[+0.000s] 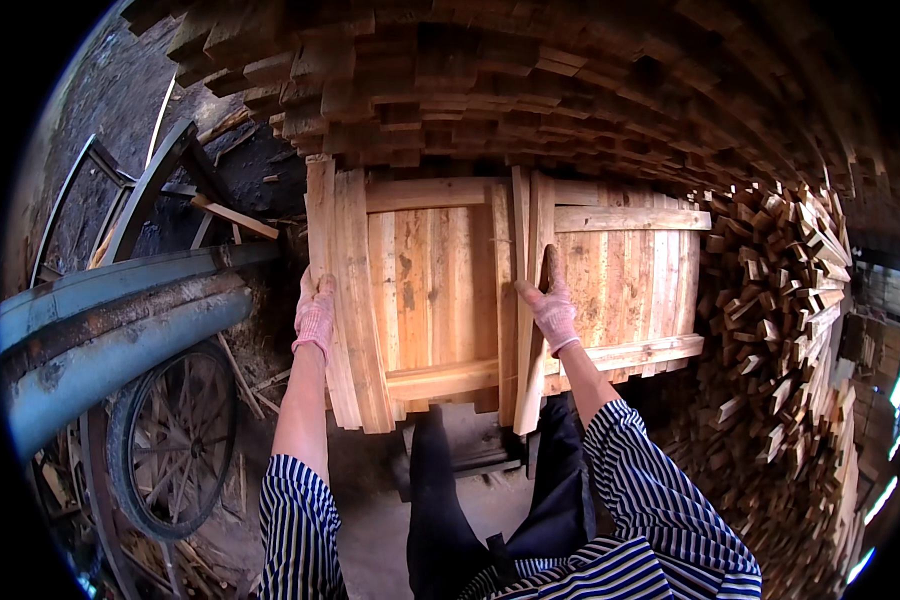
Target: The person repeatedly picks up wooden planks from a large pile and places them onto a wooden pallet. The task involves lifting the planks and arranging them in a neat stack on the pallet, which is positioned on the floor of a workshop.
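In front of me lies a wide slatted wooden panel (432,270), framed by crosswise battens. Two loose-looking boards (350,300) stand along its left end, and my left hand (315,312), in a pale pink work glove, is closed around their outer edge. At the middle, another pair of narrow boards (533,330) runs from the far side to the near side. My right hand (552,308), gloved alike, grips these with the thumb on the left and the fingers along the right side. Part of the fingers of both hands is hidden behind the wood.
A tall stack of timber (450,90) overhangs the far side. Many sticks are piled with their ends outward (770,320) at the right. To the left are blue metal beams (130,350), a spoked wheel (175,440) and a metal frame (140,200). My legs (435,500) stand close below the panel.
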Demonstrator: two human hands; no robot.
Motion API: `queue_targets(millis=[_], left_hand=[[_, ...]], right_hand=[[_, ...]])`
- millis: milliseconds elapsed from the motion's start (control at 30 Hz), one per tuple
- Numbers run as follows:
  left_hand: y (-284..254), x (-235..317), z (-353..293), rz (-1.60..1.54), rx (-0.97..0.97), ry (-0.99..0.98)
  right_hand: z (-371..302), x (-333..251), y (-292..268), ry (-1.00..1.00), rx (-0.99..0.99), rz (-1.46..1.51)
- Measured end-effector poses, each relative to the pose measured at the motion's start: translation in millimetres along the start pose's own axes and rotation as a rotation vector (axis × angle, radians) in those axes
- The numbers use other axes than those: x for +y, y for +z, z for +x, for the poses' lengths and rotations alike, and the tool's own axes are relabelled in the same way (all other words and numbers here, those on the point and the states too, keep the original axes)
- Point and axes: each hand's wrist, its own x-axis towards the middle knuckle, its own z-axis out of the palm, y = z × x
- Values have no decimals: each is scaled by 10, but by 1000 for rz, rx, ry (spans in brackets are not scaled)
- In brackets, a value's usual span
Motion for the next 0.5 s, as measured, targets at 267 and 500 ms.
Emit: queue_targets(millis=[267,500], left_hand=[[-189,-331,50,44,59,-23],[-269,-332,131,120,89,28]], right_hand=[[-585,-1551,309,7,-326,-235],[-665,-2087,1403,-225,-395,-138]])
